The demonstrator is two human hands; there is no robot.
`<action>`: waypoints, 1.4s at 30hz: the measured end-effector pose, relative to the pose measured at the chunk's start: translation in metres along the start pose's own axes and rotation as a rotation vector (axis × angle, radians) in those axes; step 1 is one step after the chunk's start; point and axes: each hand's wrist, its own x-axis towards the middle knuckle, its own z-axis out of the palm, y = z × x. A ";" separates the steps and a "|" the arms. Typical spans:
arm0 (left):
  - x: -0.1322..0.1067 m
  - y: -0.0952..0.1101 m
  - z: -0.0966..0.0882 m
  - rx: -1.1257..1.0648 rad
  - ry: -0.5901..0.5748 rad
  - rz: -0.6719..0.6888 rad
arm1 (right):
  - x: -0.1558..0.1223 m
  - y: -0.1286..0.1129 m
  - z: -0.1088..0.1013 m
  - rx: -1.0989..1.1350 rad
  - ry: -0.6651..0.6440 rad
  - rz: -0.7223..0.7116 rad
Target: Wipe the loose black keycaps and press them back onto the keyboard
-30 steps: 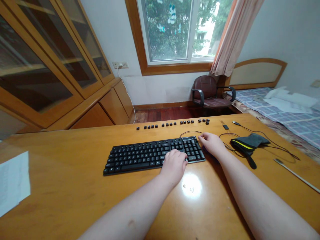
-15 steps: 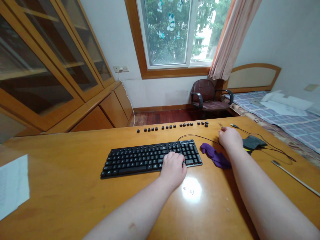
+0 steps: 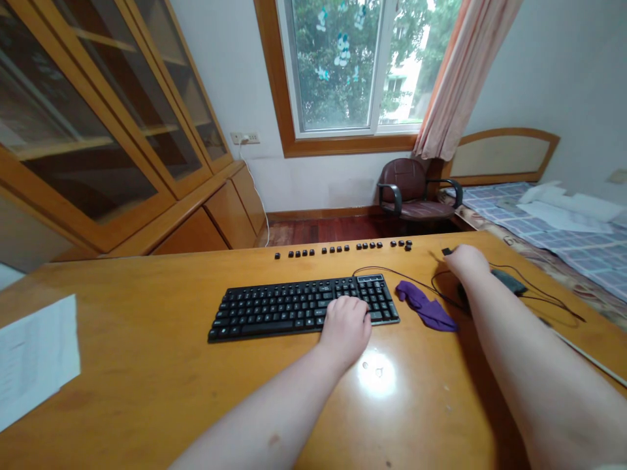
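A black keyboard (image 3: 279, 310) lies on the wooden desk, its top row showing small stubs. My left hand (image 3: 347, 320) rests over the keyboard's right part, fingers curled onto it; the fingertips are partly hidden. At the right of the desk, my right hand (image 3: 467, 264) is closed and slightly blurred. Thin wire prongs (image 3: 434, 255), apparently of a keycap puller, show faintly left of its fingertips. A small black piece (image 3: 446, 251) is right at those fingertips; whether it is held I cannot tell. Loose black keycaps (image 3: 339, 249) stand in a spaced row beyond the keyboard.
A purple cloth (image 3: 428, 310) lies between keyboard and right forearm. Black cable (image 3: 548, 298) and a dark grey cloth-like item (image 3: 509, 282) are partly behind that arm. Paper sheets (image 3: 42, 359) lie at left. Past the desk's far edge stands a chair (image 3: 406, 189).
My right hand has moved to the right and now covers where the cable's plug lay. A small black piece shows at its fingertips. My left hand stays on the keyboard; the view shifts slightly.
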 end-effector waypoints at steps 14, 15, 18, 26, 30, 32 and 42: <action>0.073 0.000 0.012 -0.058 -0.079 -0.103 | -0.121 -0.070 0.031 0.983 -0.277 -0.539; 0.072 0.000 0.016 -0.052 -0.074 -0.094 | -0.119 -0.070 0.032 0.966 -0.288 -0.547; 0.070 -0.002 0.025 -0.045 -0.079 -0.094 | -0.117 -0.072 0.033 0.910 -0.302 -0.561; 0.071 -0.006 0.028 -0.061 -0.089 -0.111 | -0.118 -0.078 0.035 0.751 -0.215 -0.611; 0.070 -0.005 0.028 -0.053 -0.089 -0.112 | -0.122 -0.081 0.033 0.685 -0.230 -0.656; 0.069 -0.005 0.027 -0.052 -0.086 -0.109 | -0.125 -0.082 0.033 0.677 -0.244 -0.683; 0.074 -0.005 0.028 -0.116 -0.082 -0.094 | -0.136 -0.075 0.039 0.442 -0.057 -0.804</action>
